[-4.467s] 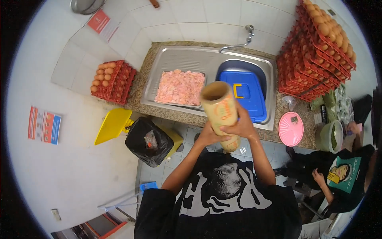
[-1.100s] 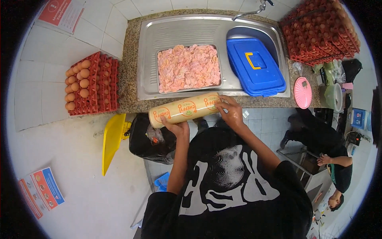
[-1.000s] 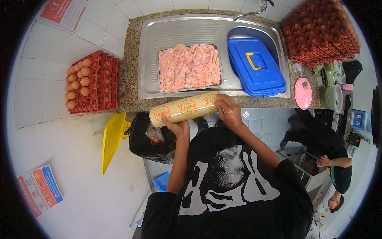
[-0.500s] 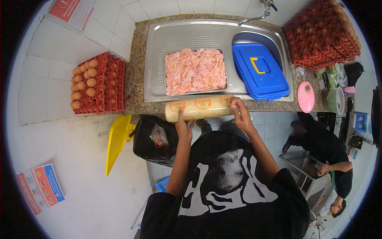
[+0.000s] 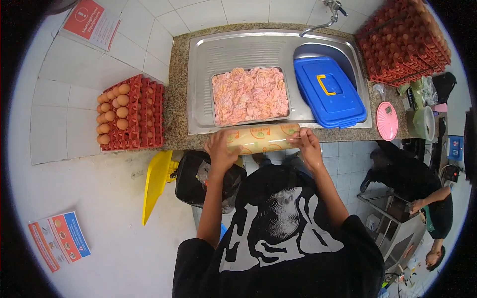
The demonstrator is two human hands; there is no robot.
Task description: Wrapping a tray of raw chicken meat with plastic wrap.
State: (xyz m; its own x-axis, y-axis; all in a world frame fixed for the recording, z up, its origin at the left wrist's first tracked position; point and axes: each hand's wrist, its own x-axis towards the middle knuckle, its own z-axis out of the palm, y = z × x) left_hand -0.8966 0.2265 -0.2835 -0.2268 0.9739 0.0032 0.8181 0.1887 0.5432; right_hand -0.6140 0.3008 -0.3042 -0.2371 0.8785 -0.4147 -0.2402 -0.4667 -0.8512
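L hand [image 5: 222, 151] & R hand [image 5: 308, 148] are apart from each other, both clamped on a cream roll [image 5: 263, 139] w/ orange print: L has the 9 o'clock end, R the 3 o'clock end, fingers bent round it. Roll lies approx. level across the body, at the near edge of the bench [image 5: 176, 114]; can't tell if it touches.

Clock dirs from roll: just beyond at 12, a metal tray [image 5: 288, 110] full of pink, raw-looking pcs [image 5: 250, 94], set on the steel sink unit [image 5: 238, 52]. Blue lid [image 5: 343, 102] w/ yellow handle at 2, slanted partly over the basin. Tap [image 5: 323, 25] at 1, on tiled wall.

Black-lined bin [image 5: 189, 191] at 8, yellow panel [image 5: 156, 184] just beside it. Farther out: short stack of red egg trays [image 5: 156, 111] at 9–10, w/ brown eggs; tall stack [image 5: 397, 54] at 2. Round pink lid [image 5: 387, 120] at 3, on bench. Co-worker [image 5: 415, 179] in dark clothes at 4, nr a metal cart [image 5: 405, 233].
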